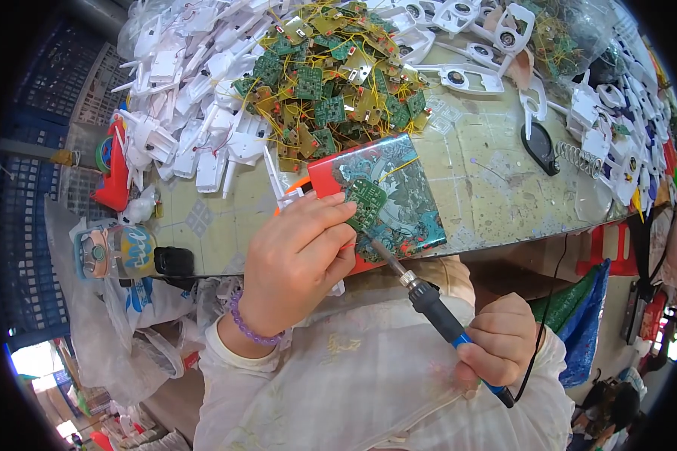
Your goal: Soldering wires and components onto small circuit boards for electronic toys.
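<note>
Our L hand (297,240) is pinched on a green board (368,204) over the red-edged pad (420,188). Our R hand (502,338) is wrapped round a soldering iron (438,312), tip over pad nr the board. Behind pad: pile of boards (329,83) w/ yellow wires. L of pad, white plastic parts (212,154) & clear bottle (116,252); R of it, metal coil (577,160).

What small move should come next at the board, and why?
Perhaps ease the tip of the soldering iron onto the lower edge of the green circuit board: the left hand steadies the board, and the right hand aims the iron there; contact is unclear.
</note>
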`<state>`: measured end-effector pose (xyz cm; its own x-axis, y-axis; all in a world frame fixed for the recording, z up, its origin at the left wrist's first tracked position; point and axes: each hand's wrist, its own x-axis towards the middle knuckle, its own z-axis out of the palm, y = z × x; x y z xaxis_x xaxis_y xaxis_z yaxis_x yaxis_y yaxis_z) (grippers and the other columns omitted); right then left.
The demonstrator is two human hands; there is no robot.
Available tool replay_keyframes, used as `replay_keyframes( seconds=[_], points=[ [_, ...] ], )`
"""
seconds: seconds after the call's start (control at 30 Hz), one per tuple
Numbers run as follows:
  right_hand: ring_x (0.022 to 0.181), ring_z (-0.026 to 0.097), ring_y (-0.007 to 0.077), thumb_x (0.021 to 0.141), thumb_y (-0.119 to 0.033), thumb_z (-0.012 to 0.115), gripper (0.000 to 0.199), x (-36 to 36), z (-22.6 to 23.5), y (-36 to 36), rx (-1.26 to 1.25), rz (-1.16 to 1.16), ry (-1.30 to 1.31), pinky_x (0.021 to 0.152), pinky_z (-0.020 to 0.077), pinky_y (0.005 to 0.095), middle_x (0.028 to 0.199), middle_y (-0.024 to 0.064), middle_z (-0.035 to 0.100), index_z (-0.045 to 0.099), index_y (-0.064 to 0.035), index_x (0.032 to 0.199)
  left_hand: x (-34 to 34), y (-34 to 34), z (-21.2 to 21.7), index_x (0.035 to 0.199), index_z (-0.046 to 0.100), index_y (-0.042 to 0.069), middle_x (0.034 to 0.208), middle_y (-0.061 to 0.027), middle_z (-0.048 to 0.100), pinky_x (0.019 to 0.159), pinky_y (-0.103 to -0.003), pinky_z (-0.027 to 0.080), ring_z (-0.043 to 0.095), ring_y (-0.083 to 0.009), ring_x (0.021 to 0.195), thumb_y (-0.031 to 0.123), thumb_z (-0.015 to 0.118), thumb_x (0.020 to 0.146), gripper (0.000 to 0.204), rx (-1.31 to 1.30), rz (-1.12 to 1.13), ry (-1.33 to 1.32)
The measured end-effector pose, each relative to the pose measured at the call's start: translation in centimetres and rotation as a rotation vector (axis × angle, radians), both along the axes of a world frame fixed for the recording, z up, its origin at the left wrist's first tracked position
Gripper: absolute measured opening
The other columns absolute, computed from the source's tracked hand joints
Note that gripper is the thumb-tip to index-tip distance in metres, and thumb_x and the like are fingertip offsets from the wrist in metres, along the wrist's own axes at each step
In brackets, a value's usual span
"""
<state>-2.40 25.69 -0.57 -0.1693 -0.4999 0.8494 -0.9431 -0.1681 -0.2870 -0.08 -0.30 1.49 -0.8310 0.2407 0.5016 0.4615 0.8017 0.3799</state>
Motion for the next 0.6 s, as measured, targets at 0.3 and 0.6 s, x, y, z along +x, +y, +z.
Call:
replay_keyframes(
  seconds=[0.3, 0.6],
  points=[
    [0.045, 0.044, 0.0091, 0.081, -0.015, 0.07, 0.023, -0.14, 0.2, -0.07, 0.009, 0.019, -0.014, 0.036, 0.0303, 0.0207, 0.061, 0.0011, 0.053, 0.056, -0.0007, 0.091, 0.11, 0.02, -0.01, 0.078, 0.063, 0.002, 0.095, -0.01, 0.068, 0.081, -0.041, 0.054, 0.067, -0.0305, 0.092, -0.005, 0.072, 0.064, 0.018, -0.007, 0.004, -0.005],
    [0.046, 0.043, 0.0083, 0.081, -0.015, 0.071, 0.022, -0.13, 0.62, -0.11, 0.048, 0.038, 0.011, 0.036, 0.0278, 0.0203, 0.061, 0.0004, 0.051, 0.057, -0.001, 0.091, 0.12, 0.08, 0.0, 0.078, 0.063, 0.002, 0.095, -0.0101, 0.068, 0.08, -0.04, 0.054, 0.067, -0.0305, 0.092, -0.005, 0.072, 0.063, 0.019, -0.013, 0.019, 0.002]
  ],
)
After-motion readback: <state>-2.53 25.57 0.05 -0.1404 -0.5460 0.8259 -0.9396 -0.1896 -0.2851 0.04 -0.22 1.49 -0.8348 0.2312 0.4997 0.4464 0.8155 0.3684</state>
